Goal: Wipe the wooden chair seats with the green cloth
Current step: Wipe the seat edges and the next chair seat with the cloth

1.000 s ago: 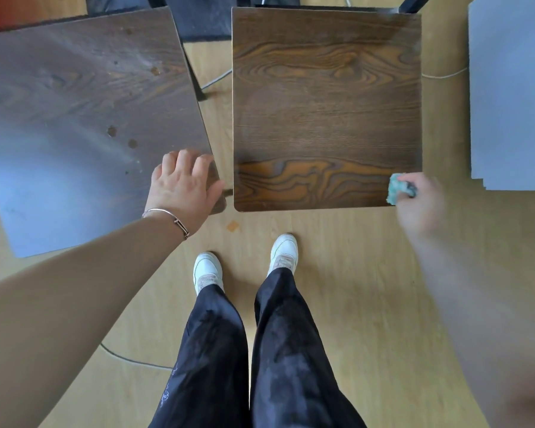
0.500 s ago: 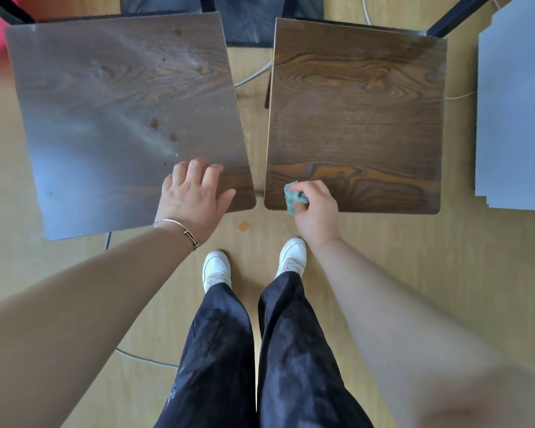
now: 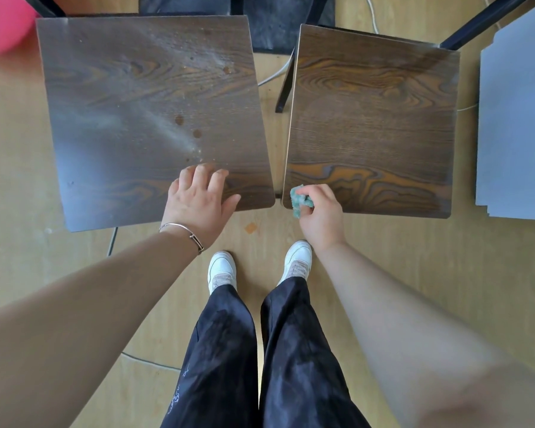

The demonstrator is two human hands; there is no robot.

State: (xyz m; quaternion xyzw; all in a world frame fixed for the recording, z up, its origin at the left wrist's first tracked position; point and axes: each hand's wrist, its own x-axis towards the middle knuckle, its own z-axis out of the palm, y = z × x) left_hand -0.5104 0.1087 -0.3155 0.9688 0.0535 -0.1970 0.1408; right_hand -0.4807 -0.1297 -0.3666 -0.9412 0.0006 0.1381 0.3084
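Green cloth (image 3: 297,201) now at seat (image 3: 374,125) corner

A pale wooden floor (image 3: 399,273) with a fine grain is seen from above, evenly lit by soft light, and faint seams are visible between its panels. At the top centre a dark mat (image 3: 275,23) is laid on the floor, and a white cable (image 3: 370,13) is run past its right side. A rounded pink object (image 3: 0,26) is cut off by the top left corner. At the right edge a stack of flat grey-blue boards (image 3: 516,118) is shown, stepped slightly at the lower corner. A small orange-brown scrap (image 3: 250,227) is seen on the floor near the middle, and a thin cable (image 3: 150,362) is trailed across the lower left
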